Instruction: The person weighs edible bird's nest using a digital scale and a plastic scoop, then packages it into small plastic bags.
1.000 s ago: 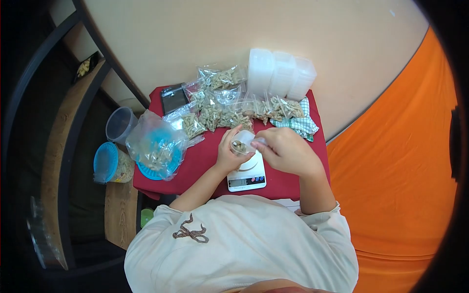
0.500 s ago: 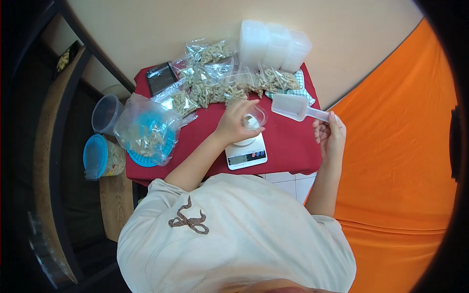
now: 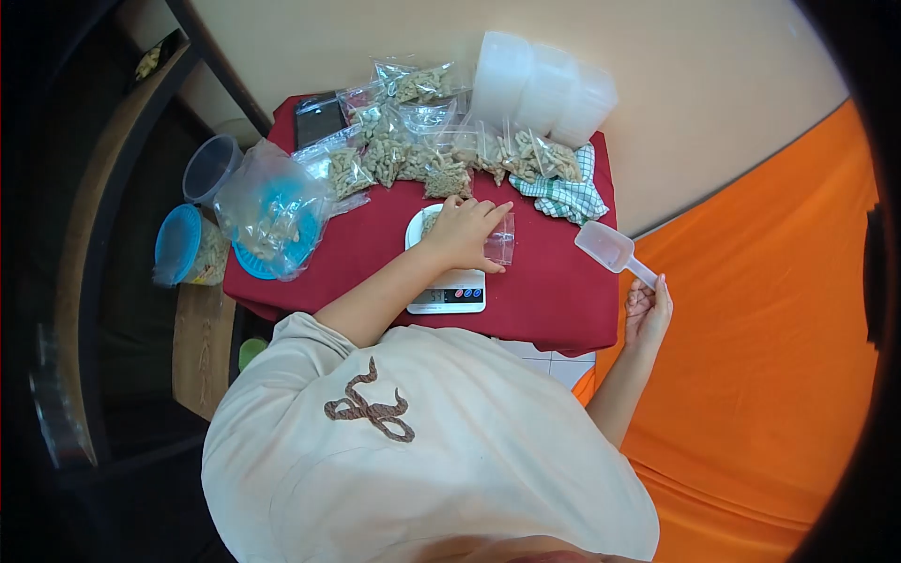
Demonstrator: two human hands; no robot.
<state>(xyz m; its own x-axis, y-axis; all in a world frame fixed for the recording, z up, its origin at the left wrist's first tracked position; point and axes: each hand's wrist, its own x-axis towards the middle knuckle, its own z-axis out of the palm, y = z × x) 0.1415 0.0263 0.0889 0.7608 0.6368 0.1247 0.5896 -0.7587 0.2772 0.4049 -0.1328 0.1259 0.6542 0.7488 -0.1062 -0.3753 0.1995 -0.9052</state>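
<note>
Below us we see the counter (image 3: 544, 310) under its red cloth, and on it the white scale (image 3: 460, 293), whose plate is partly hidden by our left hand (image 3: 464, 235). The scoop (image 3: 603, 246) lies beyond the counter's right part, in our right hand (image 3: 648, 312); its long axis runs slantwise, the bowl pointing up and left, and the right fingers are clamped on the handle's end. Smallest is the clear container (image 3: 502, 242), at the scale's right side: it sits between our left thumb and fingers, which appear closed around it. The left hand is clearly nearer to it, while the scoop stays well apart; the container's tilt we cannot tell surely.
</note>
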